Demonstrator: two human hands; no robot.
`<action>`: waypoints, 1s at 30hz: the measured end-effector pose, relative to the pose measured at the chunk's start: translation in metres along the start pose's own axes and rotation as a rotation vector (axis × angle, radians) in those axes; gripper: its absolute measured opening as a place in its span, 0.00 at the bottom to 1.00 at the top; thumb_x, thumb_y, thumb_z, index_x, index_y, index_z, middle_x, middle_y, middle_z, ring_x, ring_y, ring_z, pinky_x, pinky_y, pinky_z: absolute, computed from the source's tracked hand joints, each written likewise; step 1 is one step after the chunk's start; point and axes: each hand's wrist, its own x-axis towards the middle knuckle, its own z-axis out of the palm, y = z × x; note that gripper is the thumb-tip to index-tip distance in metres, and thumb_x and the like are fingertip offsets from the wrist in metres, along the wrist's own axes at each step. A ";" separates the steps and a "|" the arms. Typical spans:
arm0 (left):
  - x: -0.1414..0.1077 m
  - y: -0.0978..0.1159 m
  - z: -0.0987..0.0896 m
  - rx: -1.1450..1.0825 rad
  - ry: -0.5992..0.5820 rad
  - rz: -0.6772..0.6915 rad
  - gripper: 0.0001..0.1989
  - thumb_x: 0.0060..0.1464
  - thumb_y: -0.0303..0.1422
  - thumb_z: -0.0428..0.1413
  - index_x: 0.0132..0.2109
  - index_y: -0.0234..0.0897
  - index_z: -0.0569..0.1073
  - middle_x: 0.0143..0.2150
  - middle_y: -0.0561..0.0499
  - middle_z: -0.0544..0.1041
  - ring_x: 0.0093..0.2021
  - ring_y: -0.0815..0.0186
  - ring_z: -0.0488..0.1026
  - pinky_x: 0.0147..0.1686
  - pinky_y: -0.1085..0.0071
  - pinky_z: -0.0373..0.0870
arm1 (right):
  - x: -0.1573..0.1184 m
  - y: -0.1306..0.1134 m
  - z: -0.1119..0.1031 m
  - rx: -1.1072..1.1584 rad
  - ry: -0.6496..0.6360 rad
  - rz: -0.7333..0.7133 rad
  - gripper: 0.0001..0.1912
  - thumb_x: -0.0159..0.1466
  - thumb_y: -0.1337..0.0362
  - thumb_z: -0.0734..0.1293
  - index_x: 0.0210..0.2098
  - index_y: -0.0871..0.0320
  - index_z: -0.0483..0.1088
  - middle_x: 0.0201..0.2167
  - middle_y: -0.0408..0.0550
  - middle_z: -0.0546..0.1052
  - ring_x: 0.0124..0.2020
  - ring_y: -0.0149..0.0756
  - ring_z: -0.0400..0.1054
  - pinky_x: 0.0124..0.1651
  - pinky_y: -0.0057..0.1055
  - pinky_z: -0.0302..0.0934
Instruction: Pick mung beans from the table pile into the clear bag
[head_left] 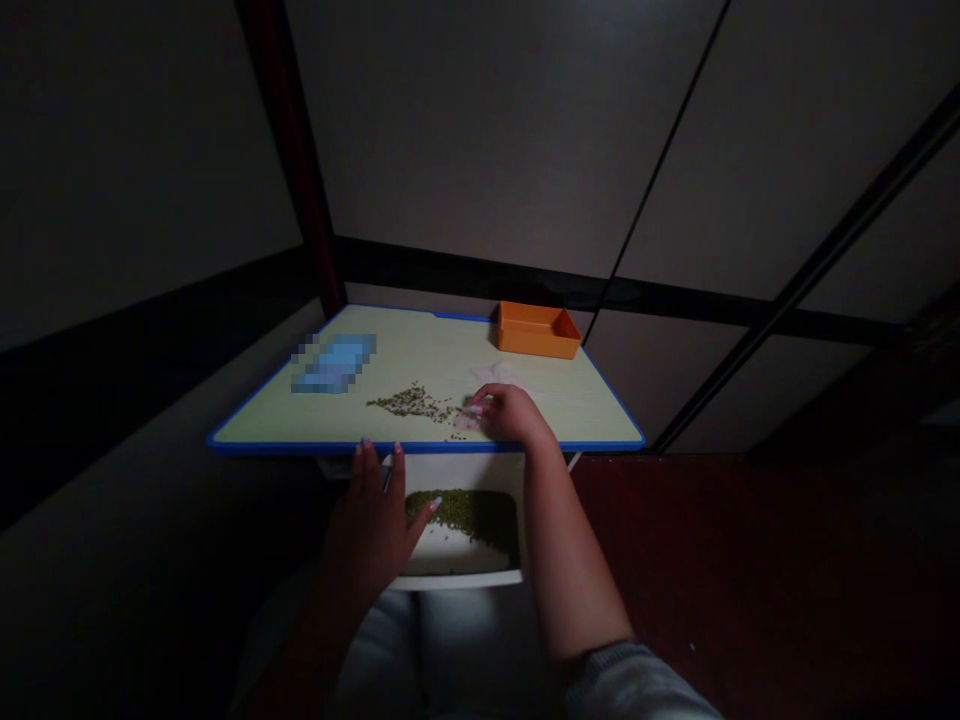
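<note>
Green grains [409,402] on bench [420,345], left of my curled right hand [510,412]; can't tell if it's pinching any. Left hand [379,515] spread. Grains likely light, hard, rolly; gather from pile edge.

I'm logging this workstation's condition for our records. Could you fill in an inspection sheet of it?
Surface: pale tabletop, blue edging.
Job's things: green grains scattered on the tabletop; more inside the white bin below its front edge.
Clutter: orange box far right; pixelated blue item left; crumpled pale item near the right hand.
Grippers: right hand curled by the grains, hold unclear; left hand open at the front edge.
Cables: nothing seen.
Surroundings: dim; panelled wall behind, reddish floor right.
</note>
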 end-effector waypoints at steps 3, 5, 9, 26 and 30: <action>0.000 0.000 0.001 0.004 0.001 0.002 0.40 0.53 0.50 0.49 0.65 0.25 0.54 0.68 0.21 0.46 0.69 0.39 0.44 0.55 0.50 0.64 | 0.000 0.002 0.000 0.018 0.006 0.003 0.06 0.55 0.66 0.70 0.34 0.55 0.76 0.29 0.44 0.78 0.30 0.30 0.68 0.37 0.25 0.60; 0.000 -0.001 0.002 0.004 -0.001 0.004 0.40 0.54 0.50 0.49 0.65 0.25 0.54 0.68 0.20 0.46 0.69 0.38 0.43 0.55 0.50 0.64 | -0.001 0.003 0.000 0.014 -0.010 0.016 0.06 0.54 0.67 0.70 0.34 0.55 0.76 0.28 0.43 0.78 0.29 0.30 0.68 0.36 0.25 0.60; -0.001 -0.002 0.004 -0.005 0.007 0.009 0.41 0.53 0.50 0.49 0.65 0.24 0.53 0.67 0.19 0.45 0.69 0.38 0.43 0.57 0.50 0.62 | -0.002 0.003 0.000 0.029 -0.061 0.024 0.08 0.53 0.69 0.69 0.34 0.56 0.76 0.25 0.42 0.76 0.26 0.28 0.65 0.33 0.24 0.58; 0.000 0.000 0.001 -0.010 -0.023 -0.002 0.41 0.54 0.50 0.49 0.65 0.24 0.52 0.67 0.19 0.45 0.69 0.38 0.43 0.57 0.51 0.61 | 0.000 -0.002 0.002 -0.011 -0.093 0.045 0.07 0.54 0.67 0.70 0.34 0.55 0.74 0.22 0.40 0.73 0.24 0.28 0.64 0.30 0.24 0.55; 0.000 -0.001 0.001 -0.007 -0.029 -0.003 0.41 0.53 0.50 0.50 0.65 0.24 0.53 0.67 0.18 0.45 0.69 0.37 0.43 0.58 0.50 0.60 | 0.000 -0.006 0.006 -0.009 -0.105 0.003 0.06 0.55 0.66 0.70 0.34 0.54 0.74 0.22 0.40 0.73 0.25 0.29 0.64 0.32 0.24 0.56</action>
